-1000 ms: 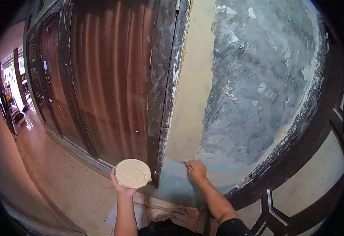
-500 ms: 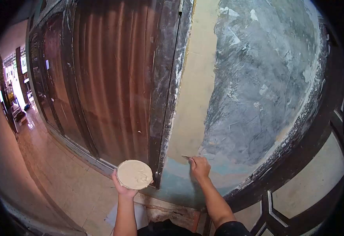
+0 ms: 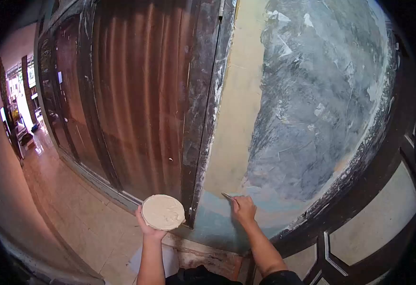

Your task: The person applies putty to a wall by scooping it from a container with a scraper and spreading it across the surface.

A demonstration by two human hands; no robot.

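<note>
My left hand (image 3: pixel 150 228) is wrapped round the side of a round tub of cream putty (image 3: pixel 163 212), its smooth top facing up with a few ridges. At the wall, my right hand (image 3: pixel 244 209) is closed on a small putty knife (image 3: pixel 226 195); only the blade's end shows past my fingers. The blade is at the lower end of a cream putty strip (image 3: pixel 236 109) that runs up the wall beside the dark frame. Below the strip lies a pale blue-green painted patch (image 3: pixel 217 221). Grey, rough-skimmed wall (image 3: pixel 312 109) covers the right side.
A glazed door with a brown curtain (image 3: pixel 141 104) stands left of the strip, in a dark frame (image 3: pixel 201 109). Dark panelled woodwork (image 3: pixel 379 218) curves along the right. Tiled floor (image 3: pixel 84 213) runs back to a bright opening at far left. A white sheet (image 3: pixel 167 259) lies below.
My right hand has shifted slightly down, and the knife blade is tilted a little differently at the strip's lower end. My left hand and the tub stay nearly in place.
</note>
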